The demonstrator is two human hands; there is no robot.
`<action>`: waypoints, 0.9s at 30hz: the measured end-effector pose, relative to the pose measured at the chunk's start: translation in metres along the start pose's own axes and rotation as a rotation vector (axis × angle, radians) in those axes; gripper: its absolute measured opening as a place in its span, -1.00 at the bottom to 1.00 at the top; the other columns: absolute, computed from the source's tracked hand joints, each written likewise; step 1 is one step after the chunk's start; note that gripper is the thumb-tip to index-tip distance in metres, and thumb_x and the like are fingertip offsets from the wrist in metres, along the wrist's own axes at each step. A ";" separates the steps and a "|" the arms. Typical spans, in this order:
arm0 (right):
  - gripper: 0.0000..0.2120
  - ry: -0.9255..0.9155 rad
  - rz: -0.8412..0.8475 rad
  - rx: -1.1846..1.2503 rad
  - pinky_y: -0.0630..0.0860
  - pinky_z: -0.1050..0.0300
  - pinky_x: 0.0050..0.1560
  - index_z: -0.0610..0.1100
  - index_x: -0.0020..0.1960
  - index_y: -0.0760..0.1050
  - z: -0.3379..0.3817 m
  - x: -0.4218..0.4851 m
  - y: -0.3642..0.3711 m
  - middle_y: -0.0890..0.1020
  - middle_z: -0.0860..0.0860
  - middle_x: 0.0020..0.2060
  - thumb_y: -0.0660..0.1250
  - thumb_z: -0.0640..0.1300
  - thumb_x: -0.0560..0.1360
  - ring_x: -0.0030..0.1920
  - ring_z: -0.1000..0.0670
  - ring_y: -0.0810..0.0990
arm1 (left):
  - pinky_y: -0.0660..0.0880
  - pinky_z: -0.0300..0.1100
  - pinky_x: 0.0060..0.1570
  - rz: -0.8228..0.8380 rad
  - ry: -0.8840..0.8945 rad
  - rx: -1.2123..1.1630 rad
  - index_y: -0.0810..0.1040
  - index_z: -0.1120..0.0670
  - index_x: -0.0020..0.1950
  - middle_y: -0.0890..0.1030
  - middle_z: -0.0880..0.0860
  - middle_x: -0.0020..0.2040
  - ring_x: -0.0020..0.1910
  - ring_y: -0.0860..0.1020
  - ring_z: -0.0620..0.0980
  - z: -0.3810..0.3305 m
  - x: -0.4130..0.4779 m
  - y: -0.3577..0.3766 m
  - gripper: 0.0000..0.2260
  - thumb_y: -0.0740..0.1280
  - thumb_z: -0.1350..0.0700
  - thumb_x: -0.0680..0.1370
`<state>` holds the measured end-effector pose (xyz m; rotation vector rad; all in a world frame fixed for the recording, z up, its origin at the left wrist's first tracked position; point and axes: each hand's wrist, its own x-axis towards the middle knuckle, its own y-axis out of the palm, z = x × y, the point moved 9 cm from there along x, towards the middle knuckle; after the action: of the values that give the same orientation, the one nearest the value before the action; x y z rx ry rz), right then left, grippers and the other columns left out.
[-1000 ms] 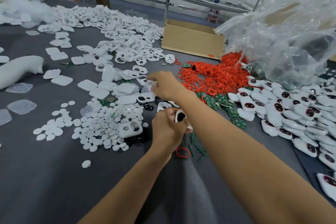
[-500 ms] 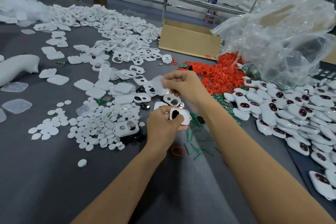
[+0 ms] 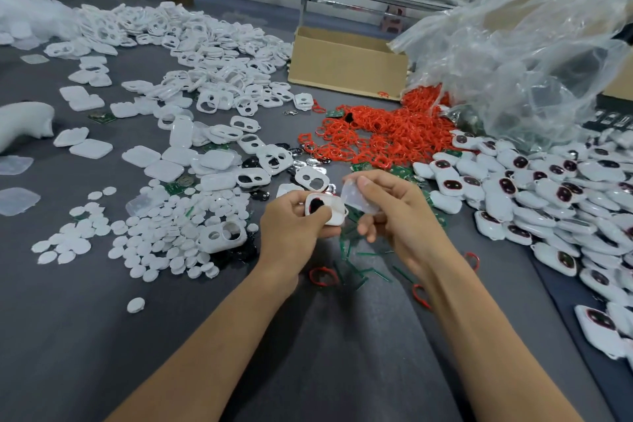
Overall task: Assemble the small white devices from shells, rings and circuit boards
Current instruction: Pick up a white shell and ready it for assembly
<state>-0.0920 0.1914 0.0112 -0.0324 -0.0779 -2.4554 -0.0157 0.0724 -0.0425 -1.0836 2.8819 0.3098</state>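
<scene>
Left hand (image 3: 291, 229) is gripping a shell (image 3: 327, 211), its fingers curling under the piece and its thumb pressing on the top face, where a dark opening edged in red is showing. Right hand (image 3: 397, 219) is pinching a cover (image 3: 356, 197), a translucent white piece, between thumb and fingertips, with the other fingers curling loosely beneath. The cover is sitting just right of the shell and slightly above it. Its lower edge is touching or nearly touching the shell's right end; I cannot tell which. Both pieces are hanging above the grey table (image 3: 102, 336), between the two hands, with thin green strips (image 3: 359, 264) and a loose red ring (image 3: 322, 276) lying under them.

Beyond the hands, red rings (image 3: 380, 134) are lying in a heap, with green boards (image 3: 400, 171) showing at its near edge. Finished devices (image 3: 555, 195), white with dark red-rimmed windows, are piling up on the right, just beside the right forearm. White discs (image 3: 161, 229) are spreading out left of the left hand, and an open frame (image 3: 222, 235) is resting among them. More shells (image 3: 212, 55) are covering the far left of the table. A box (image 3: 346, 62) is standing behind the rings, and a clear bag (image 3: 513, 55) is slumping over the far right.
</scene>
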 end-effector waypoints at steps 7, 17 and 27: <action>-0.76 0.019 -0.044 -0.113 0.32 0.33 -0.45 -0.30 0.16 0.55 -0.005 -0.001 -0.026 0.45 0.00 -0.40 0.28 -0.38 0.52 -0.45 0.11 0.35 | 0.60 -0.23 -0.30 0.017 0.002 -0.032 0.61 0.13 -0.12 0.70 0.09 -0.20 -0.29 0.69 0.03 0.001 0.001 0.001 -0.83 0.35 0.39 0.49; -0.72 -0.159 -0.101 -0.416 0.40 0.22 -0.22 -0.10 0.03 0.58 0.005 0.000 -0.009 0.58 0.03 -0.26 0.41 -0.41 0.41 -0.30 0.04 0.39 | 0.59 -0.29 -0.32 0.097 0.031 0.056 0.62 0.22 -0.03 0.70 0.06 -0.26 -0.32 0.68 -0.06 -0.001 -0.001 0.009 -0.85 0.36 0.41 0.48; -0.83 -0.074 -0.288 -0.476 0.50 0.16 -0.35 -0.10 -0.14 0.60 -0.010 -0.001 -0.021 0.62 0.01 -0.36 0.52 -0.05 0.37 -0.42 0.10 0.52 | 0.64 -0.21 -0.19 0.077 -0.011 -0.060 0.62 0.19 -0.04 0.72 0.10 -0.18 -0.22 0.71 0.02 0.000 0.001 0.004 -0.86 0.35 0.38 0.50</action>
<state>-0.1048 0.2079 0.0004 -0.3408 0.5034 -2.7018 -0.0189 0.0746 -0.0420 -0.9780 2.9275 0.4067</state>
